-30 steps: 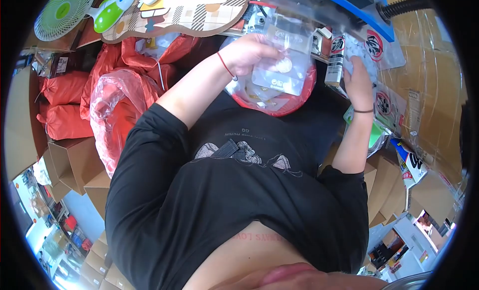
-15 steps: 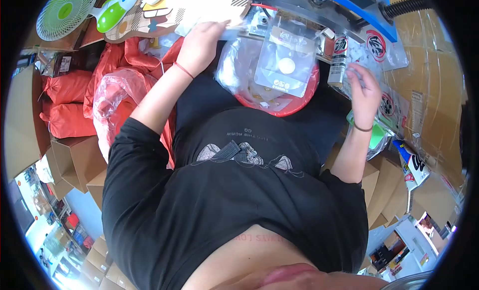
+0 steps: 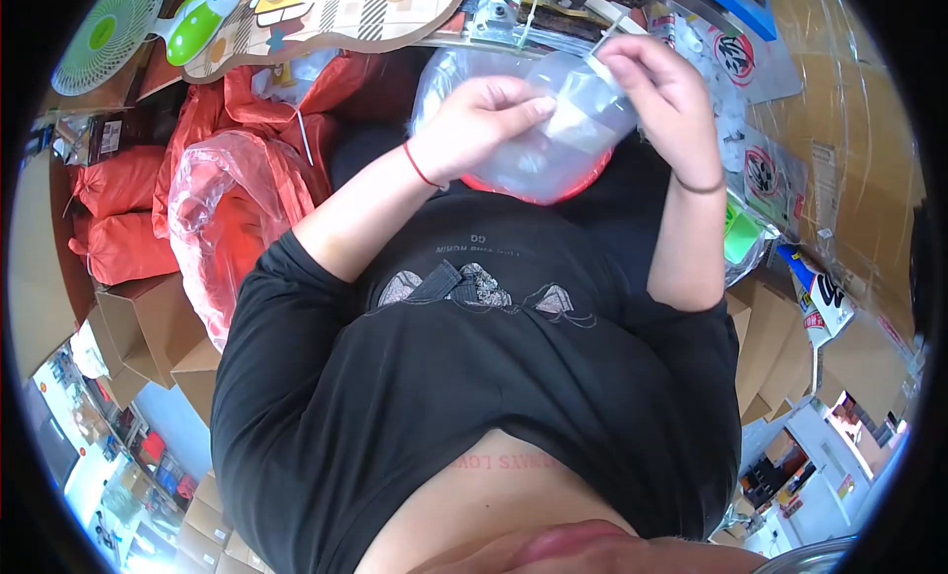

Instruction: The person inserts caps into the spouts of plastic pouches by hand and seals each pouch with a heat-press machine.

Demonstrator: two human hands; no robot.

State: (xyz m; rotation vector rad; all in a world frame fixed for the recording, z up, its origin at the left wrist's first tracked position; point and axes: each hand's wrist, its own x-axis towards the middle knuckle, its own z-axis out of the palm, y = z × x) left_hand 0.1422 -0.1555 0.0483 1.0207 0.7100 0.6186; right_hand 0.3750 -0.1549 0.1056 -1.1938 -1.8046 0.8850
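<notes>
My left hand (image 3: 469, 132) is closed, with thumb and fingers pinching the left side of a clear plastic bag (image 3: 585, 115). At the bag's upper right corner, my right hand (image 3: 670, 98) has its thumb and fingers together on the edge, beside a small white piece (image 3: 599, 67). The bag spans the gap between both hands, above a red basin (image 3: 543, 197) that holds more clear plastic. Most of the basin's contents are hidden behind the hands and the bag.
A patterned board (image 3: 341, 21) and a green-and-white fan (image 3: 111, 31) are at the upper left. Red bags (image 3: 123, 246) lie at the left. Blue-framed equipment (image 3: 726, 9) stands at the top right. A green container (image 3: 741, 233) and a blue-and-white tube (image 3: 825, 293) are at the right.
My left hand has moved down and right from the board onto the bag. The bag has been lifted and now hangs between my hands. My right hand has moved up and left to its edge.
</notes>
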